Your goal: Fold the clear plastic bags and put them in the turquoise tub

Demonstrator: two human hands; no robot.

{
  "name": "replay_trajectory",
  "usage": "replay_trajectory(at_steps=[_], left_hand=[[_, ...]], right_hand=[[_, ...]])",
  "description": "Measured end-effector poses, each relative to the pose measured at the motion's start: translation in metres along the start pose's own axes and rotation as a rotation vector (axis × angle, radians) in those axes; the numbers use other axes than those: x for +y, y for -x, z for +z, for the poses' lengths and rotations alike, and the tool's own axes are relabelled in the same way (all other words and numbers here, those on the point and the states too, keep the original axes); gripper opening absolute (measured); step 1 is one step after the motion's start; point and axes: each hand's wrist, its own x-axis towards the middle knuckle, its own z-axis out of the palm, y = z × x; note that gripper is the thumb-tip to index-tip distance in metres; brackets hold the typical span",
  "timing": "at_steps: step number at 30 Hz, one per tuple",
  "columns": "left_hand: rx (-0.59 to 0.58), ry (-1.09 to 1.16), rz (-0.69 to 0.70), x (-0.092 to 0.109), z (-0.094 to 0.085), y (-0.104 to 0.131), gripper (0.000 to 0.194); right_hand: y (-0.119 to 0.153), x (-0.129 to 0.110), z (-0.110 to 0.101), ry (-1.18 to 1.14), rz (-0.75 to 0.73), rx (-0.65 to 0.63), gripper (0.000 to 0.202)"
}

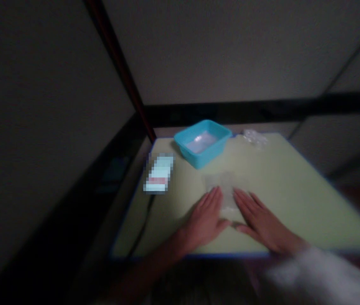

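Observation:
A thin, see-through plastic sheet or bag (229, 190) lies flat on the pale yellow table (294, 203); blur hides which of the two it is. My left hand (207, 218) rests palm down with its fingertips on the left side of the plastic. On the right side, my right hand (259, 220) lies flat in the same way, fingers stretched out. Both thumbs point inward and nearly meet below the plastic's near edge. Neither hand grips anything.
A turquoise basket (210, 156) with whitish, shiny contents stands at the table's back. Crumpled clear plastic (255, 137) lies to its right. At the left, a phone-like lit screen (160, 173), pixelated, has a dark cable (143, 228) running toward the front edge. Walls rise behind and left.

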Motion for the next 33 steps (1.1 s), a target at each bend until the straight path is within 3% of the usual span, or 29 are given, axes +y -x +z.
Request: replay_trajectory(at_steps=[8,14,21,28,33], left_hand=[[0.01,-0.003,0.018,-0.011,0.0,0.007,0.069],[0.059,0.041,0.077,-0.02,-0.007,0.017,0.059],[0.101,-0.008,0.015,-0.012,-0.011,0.012,0.043],[0.195,0.002,-0.014,-0.015,-0.01,0.001,0.02],[0.365,0.357,-0.122,-0.022,-0.025,0.005,0.014]], right_hand=[[0.003,0.003,-0.006,-0.031,0.018,-0.034,0.081],[0.01,0.025,-0.021,-0.041,-0.073,-0.038,0.038],[-0.002,0.029,-0.027,0.217,-0.261,0.032,0.019],[-0.012,0.024,-0.045,0.12,-0.17,0.128,0.022],[-0.011,0.02,-0.064,-0.114,-0.082,0.168,0.022]])
